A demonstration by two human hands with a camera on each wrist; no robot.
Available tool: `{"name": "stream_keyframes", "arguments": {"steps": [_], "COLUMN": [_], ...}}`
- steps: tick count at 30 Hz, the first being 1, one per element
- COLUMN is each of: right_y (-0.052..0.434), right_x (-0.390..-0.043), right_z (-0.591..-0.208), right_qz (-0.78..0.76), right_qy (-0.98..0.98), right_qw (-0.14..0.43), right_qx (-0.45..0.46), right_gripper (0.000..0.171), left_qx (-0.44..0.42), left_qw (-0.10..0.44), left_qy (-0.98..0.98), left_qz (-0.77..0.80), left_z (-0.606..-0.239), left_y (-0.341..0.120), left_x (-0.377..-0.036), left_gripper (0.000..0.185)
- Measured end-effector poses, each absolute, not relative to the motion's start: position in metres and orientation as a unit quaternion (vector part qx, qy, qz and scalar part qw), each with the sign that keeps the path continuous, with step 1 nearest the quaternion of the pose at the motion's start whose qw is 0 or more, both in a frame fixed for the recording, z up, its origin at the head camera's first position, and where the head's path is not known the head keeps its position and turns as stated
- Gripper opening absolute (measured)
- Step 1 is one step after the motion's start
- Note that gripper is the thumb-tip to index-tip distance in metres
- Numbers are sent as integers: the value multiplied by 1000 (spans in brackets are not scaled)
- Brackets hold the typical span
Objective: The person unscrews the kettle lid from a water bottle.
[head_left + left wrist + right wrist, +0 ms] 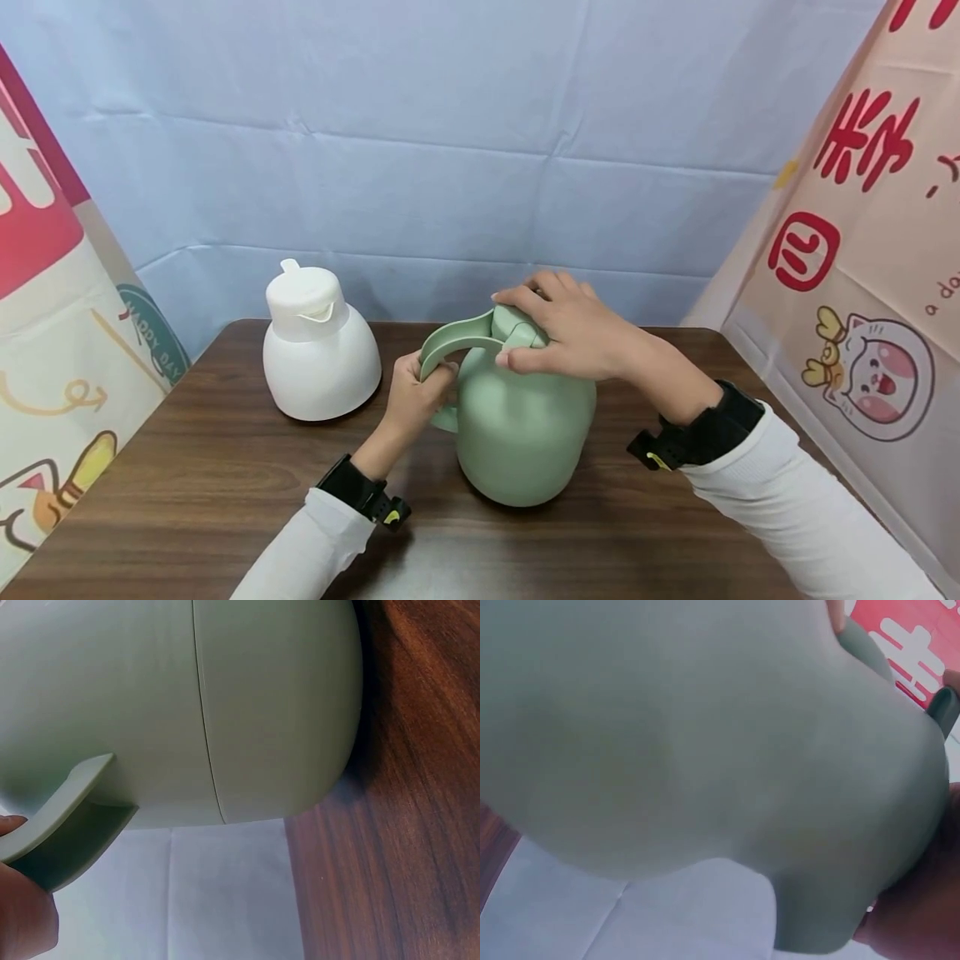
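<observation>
Left hand (411,398) fingers curled round green jug (525,425) handle; right hand (570,329) fingers clasp lid (517,327).

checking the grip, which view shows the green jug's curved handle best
The head view: the pale green plastic jug's curved handle shows arching from lid to body, with the left hand gripping it. The left wrist view shows only its lower end; the right wrist view a dark sliver.
</observation>
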State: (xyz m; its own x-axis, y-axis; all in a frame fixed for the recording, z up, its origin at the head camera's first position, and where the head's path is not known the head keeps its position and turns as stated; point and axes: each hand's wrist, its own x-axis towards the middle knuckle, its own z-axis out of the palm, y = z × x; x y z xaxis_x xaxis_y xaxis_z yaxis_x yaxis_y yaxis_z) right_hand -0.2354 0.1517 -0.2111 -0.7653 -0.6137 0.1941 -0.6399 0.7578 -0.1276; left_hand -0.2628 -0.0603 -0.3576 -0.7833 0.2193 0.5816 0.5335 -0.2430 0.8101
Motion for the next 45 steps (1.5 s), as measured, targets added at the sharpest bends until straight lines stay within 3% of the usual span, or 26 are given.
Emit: {"name": "stream_keyframes", "arguments": {"steps": [6, 14, 18, 28, 37, 45], "right_y": [159, 171, 175, 190, 203, 211], "right_x": [-238, -241, -240, -232, -223, -217], "right_z": [-213, -211, -213, -221, -231, -234], "right_qz": [116, 185, 206, 238, 248, 265], "right_qy": [-919, -899, -893, -849, -814, -781], "right_qw": [80, 28, 28, 127, 229, 273], "right_qx": [368, 395, 400, 455, 473, 495], "right_gripper": [66, 61, 57, 42, 31, 29], "left_qx": [-319, -323, -315, -303, -317, -321], "left_qw": [102, 105, 107, 136, 130, 133], "left_qy": [-604, -598, -600, -587, -603, -611], "left_qz": [-723, -726, -728, -738, -721, -711], "left_z": [-356, -356, -357, -362, -353, -338], "left_y": [-61, -61, -61, -60, -59, -57], "left_x": [-263, -262, -261, -258, -254, -243], "left_gripper": [41, 41, 41, 38, 39, 39]}}
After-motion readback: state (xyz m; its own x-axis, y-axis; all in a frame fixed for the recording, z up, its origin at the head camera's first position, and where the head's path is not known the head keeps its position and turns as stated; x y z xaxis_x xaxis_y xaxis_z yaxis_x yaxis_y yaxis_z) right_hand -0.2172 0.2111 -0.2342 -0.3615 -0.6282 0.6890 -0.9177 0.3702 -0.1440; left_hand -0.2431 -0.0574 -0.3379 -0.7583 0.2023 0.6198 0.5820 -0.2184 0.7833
